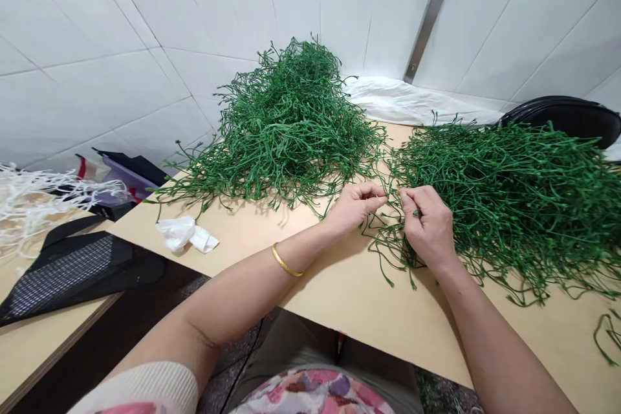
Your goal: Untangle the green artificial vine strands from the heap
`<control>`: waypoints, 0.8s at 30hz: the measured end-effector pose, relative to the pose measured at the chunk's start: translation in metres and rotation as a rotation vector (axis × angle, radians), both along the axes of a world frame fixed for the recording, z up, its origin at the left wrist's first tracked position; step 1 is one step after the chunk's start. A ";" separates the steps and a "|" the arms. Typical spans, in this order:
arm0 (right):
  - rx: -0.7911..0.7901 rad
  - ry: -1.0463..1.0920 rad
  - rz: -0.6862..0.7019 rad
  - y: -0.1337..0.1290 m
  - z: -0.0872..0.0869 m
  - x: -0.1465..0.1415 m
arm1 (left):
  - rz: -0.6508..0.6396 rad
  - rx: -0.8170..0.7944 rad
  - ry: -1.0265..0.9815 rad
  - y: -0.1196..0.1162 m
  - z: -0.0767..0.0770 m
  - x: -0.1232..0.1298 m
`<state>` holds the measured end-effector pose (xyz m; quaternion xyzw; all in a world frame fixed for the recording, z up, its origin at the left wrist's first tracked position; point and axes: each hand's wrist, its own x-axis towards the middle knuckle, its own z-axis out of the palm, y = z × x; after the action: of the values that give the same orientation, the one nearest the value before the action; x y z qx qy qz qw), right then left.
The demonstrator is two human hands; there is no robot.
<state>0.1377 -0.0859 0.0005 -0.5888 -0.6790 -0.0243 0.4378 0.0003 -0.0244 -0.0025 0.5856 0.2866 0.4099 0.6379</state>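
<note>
Crumpled tissue (187, 235) is lying left of the left hand (354, 208) and right hand (427, 226), whose closed fingers are pinching tangled green vine strands (383, 231).

Glossy white ceramic wall tiles (233, 6), brushed metal bracket (424, 32), matt green plastic strands (286, 123), smooth pale wood tabletop (349, 291), soft crumpled tissue paper (182, 234), my polished gold bangle (286, 260)

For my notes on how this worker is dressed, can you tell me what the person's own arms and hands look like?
The left arm wears a plain gold bangle near the wrist and a cream ribbed sleeve higher up. The right arm shows no jewellery. The left hand and right hand wear no gloves.
</note>
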 end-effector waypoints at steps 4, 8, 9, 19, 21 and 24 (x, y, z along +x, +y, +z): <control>-0.114 0.059 0.085 0.002 -0.001 0.002 | -0.094 0.025 0.028 -0.004 0.005 -0.002; -0.180 0.114 0.188 0.001 0.001 0.002 | -0.213 -0.030 0.001 -0.007 0.006 -0.002; -0.176 0.121 0.203 0.001 0.001 0.001 | -0.214 -0.045 -0.002 -0.008 0.005 -0.001; 0.031 0.033 0.182 -0.003 0.002 -0.004 | -0.217 -0.205 0.023 -0.009 0.001 0.000; 0.041 0.093 0.222 -0.002 0.003 -0.003 | -0.230 -0.245 0.003 -0.010 0.002 -0.001; 0.027 0.171 0.250 -0.002 0.003 -0.003 | -0.264 -0.278 -0.029 -0.010 0.003 -0.002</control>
<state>0.1344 -0.0881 0.0038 -0.4936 -0.7068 0.0713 0.5016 -0.0015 -0.0341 0.0009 0.5184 0.2522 0.2874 0.7649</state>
